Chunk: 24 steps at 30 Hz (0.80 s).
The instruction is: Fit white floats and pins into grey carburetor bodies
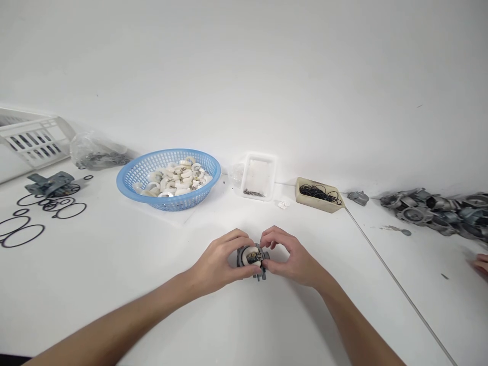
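At the far left of the worktop (95,274) we see a white slotted crate (38,145); dark shapes show through its slots, too unclear for us to name. Beside it lies a clear plastic bag (99,152) with small grey pieces inside. In front of these sits a grey metal casting (49,184), with black rings (57,205) of several sizes lying flat around it.

Next we come to a round blue mesh basket (127,178), holding a heap of white plastic floats (183,175), many of them ring-shaped, with bits of metal among them.

Nearer to us, the left hand (224,259) curves its thumb and fingers around the left side of a grey metal carburetor part (240,257), which has a white float set in it. Beyond it stands a shallow white tray (269,175), with a few thin metal pins (253,192) at its near end. The right hand (290,256) has its thumb and fingertips bent together at the part's right side; whether they pinch a small piece, we cannot tell.

Further right, a beige box (320,204) holds a tangle of thin black rings (320,192). Past it we find a single small casting (358,197), then a loose pile of grey castings (438,211), and at the edge another person's hand (482,262).
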Motion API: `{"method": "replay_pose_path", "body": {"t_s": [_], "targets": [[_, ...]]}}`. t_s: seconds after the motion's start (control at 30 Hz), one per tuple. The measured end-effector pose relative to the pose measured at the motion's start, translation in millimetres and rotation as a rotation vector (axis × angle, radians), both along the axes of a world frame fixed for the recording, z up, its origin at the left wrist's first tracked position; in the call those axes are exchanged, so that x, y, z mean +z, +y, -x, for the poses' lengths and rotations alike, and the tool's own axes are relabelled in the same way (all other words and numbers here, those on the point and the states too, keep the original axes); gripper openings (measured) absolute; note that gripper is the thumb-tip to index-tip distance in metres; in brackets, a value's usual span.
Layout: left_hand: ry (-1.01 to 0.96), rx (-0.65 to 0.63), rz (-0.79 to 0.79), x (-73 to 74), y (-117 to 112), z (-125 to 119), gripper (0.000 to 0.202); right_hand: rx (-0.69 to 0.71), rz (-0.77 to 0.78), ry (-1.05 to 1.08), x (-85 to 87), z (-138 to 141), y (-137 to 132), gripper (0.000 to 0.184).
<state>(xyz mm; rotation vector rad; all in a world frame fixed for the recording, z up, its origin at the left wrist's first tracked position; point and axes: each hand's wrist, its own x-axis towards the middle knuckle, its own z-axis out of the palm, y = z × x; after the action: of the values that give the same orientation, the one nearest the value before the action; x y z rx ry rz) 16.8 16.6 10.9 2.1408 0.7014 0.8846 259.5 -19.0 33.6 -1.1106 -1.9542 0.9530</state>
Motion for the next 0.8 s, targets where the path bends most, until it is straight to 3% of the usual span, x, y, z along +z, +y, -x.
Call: {"method": "replay_pose_path", "body": {"t_s": [0.8], "targets": [[0.020,-0.012,0.011,0.7,0.9,0.9,0.029,-0.016,-0.007,0.021,-3.2,4.2,-0.5,0.028]]}}
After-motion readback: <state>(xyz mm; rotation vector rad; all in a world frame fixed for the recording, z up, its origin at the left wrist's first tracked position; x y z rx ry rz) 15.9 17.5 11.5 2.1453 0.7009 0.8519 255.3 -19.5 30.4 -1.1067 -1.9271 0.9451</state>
